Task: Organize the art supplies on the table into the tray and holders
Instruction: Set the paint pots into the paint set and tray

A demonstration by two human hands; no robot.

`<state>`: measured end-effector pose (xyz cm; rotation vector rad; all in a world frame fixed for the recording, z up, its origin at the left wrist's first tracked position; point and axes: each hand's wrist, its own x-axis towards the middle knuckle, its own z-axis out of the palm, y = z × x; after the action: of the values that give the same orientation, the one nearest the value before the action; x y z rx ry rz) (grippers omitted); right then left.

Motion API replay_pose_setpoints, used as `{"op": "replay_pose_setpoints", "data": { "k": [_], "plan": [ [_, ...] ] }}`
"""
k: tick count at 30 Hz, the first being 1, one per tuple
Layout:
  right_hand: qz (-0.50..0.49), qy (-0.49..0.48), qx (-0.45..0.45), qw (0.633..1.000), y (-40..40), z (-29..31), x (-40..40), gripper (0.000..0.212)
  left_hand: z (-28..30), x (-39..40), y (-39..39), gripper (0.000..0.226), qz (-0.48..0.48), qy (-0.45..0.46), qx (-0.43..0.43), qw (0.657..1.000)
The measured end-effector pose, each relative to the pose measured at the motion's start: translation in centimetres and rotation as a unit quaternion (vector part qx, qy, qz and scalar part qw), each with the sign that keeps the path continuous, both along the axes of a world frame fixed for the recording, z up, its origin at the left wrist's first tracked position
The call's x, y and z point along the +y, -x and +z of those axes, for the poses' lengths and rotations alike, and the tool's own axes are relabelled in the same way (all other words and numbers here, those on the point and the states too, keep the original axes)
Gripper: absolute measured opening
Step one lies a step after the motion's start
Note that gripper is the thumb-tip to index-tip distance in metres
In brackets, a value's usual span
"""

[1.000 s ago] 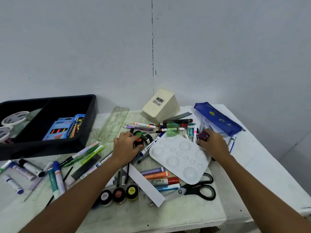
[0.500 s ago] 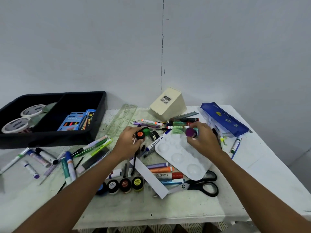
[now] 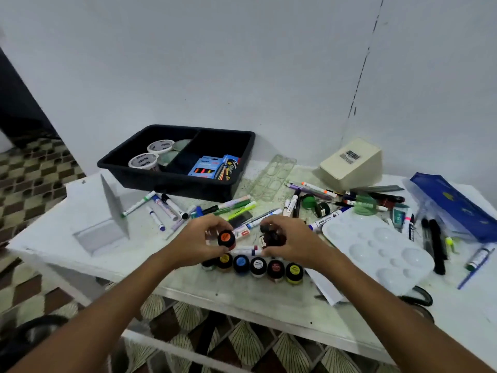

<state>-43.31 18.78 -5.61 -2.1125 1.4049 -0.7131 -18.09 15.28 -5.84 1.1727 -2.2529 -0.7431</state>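
Holding a small orange-lidded paint pot (image 3: 226, 239) in our left hand (image 3: 200, 239) and a dark pot (image 3: 273, 238) in our right hand (image 3: 291, 242), we have carried both over above the row of little paint pots (image 3: 258, 266); the black plastic tray (image 3: 172, 179) comes next, we think.

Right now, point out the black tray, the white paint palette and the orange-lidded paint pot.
black tray (image 3: 172, 181): head view, on its front wall.
white paint palette (image 3: 347, 232): head view, on a bare flat patch near its upper left.
orange-lidded paint pot (image 3: 225, 237): head view, on its orange lid.
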Motion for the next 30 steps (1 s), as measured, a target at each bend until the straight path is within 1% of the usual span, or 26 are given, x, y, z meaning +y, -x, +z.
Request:
{"op": "replay_pose_setpoints", "data": {
  "k": [2, 4, 7, 10, 13, 18, 24, 30],
  "plan": [
    [0.013, -0.007, -0.022, 1.0, -1.8, -0.1, 0.4, 0.041, -0.2, 0.5, -1.6, 0.034, -0.007, -0.01, -0.018, 1.0],
    [0.032, -0.012, -0.025, 0.999, -3.4, -0.3, 0.6, 0.037, -0.2, 0.8, -2.8, 0.035, -0.018, -0.019, -0.031, 0.999],
    [0.066, -0.011, 0.011, 0.998, -5.4, -0.7, 0.9, 0.037, -0.5, 1.0, -4.2, 0.032, -0.032, -0.034, -0.046, 0.998],
    [0.086, -0.02, 0.037, 0.995, -7.1, -1.1, 1.6, 0.041, -1.0, 1.2, -5.1, 0.031, -0.042, -0.04, -0.055, 0.997],
    [0.072, -0.014, 0.062, 0.995, -8.2, -1.4, 2.2, 0.039, -1.5, 1.2, -5.5, 0.034, -0.048, -0.039, -0.066, 0.996],
    [0.079, 0.008, 0.123, 0.989, -9.6, -1.9, 2.3, 0.042, -1.8, 0.9, -6.1, 0.039, -0.055, -0.062, -0.086, 0.993],
    [0.085, 0.01, 0.185, 0.979, -10.2, -2.0, 2.3, 0.04, -2.2, 0.8, -6.3, 0.044, -0.059, -0.062, -0.079, 0.993],
    [0.059, 0.015, 0.169, 0.984, -10.8, -2.4, 2.6, 0.035, -2.2, 0.9, -6.1, 0.043, -0.067, -0.053, -0.07, 0.994]
  ]
}}
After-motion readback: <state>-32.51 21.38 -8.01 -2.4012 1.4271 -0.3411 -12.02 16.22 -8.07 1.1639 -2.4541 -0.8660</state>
